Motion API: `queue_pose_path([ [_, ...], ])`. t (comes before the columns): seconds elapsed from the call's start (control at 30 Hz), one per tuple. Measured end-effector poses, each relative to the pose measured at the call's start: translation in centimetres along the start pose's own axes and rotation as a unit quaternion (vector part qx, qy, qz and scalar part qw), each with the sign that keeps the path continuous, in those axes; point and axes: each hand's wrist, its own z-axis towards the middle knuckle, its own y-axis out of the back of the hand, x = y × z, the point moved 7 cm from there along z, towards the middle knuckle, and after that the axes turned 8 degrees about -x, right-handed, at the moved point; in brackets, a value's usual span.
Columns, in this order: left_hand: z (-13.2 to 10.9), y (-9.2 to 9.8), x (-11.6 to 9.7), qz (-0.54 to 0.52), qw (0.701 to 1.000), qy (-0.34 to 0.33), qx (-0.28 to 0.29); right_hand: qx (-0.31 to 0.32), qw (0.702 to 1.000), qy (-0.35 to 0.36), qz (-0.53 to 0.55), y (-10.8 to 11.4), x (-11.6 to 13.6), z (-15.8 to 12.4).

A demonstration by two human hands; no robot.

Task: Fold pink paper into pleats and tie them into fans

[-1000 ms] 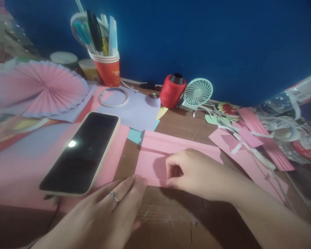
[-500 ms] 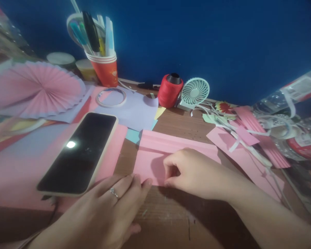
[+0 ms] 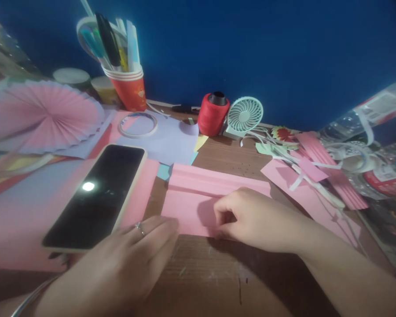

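Note:
A pink paper sheet lies on the wooden table, with a narrow folded band along its far edge. My right hand rests on the sheet's near edge, thumb and fingers pinched on the paper. My left hand, with a ring on one finger, lies flat with its fingers stretched toward the sheet's near left corner, the fingertips touching the paper's edge.
A black phone lies on pink paper to the left. A pink pleated paper fan, a tape ring, a red cup of pens, a red thread spool, a small white fan and paper scraps ring the work spot.
My left hand's fingertips slid along the sheet's near edge, right and then back to the left corner. My right hand keeps its pinch. The view has shifted slightly.

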Motion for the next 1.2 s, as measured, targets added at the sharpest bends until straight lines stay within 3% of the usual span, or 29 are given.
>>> queue_pose_path([
  [0.1,1.1,0.4,-0.4,-0.009,0.999,-0.036,-0.01,-0.012,1.0,0.006,-0.008,0.1,0.1,0.1],
  [0.33,1.5,1.1,-0.8,-0.037,0.999,-0.035,-0.015,0.0,1.0,-0.002,-0.012,-0.1,0.0,0.2],
  [0.53,1.6,1.0,-1.4,-0.006,0.999,-0.054,0.0,-0.008,1.0,-0.005,-0.019,0.1,0.2,0.1],
  [0.67,1.0,0.9,-1.8,0.049,0.996,-0.078,-0.019,-0.005,1.0,-0.013,-0.019,0.3,0.4,0.1],
  [0.83,0.9,-0.3,-2.7,0.094,0.986,-0.129,0.042,-0.007,1.0,-0.014,-0.023,0.3,0.4,0.1],
  [1.03,1.3,-0.2,-1.6,0.054,0.996,-0.014,0.065,-0.01,0.999,0.007,-0.031,0.5,-0.3,-0.3],
  [1.2,-0.1,-1.6,-2.3,0.059,0.988,-0.093,0.11,0.003,1.0,0.004,-0.029,0.4,-1.2,-0.3],
])
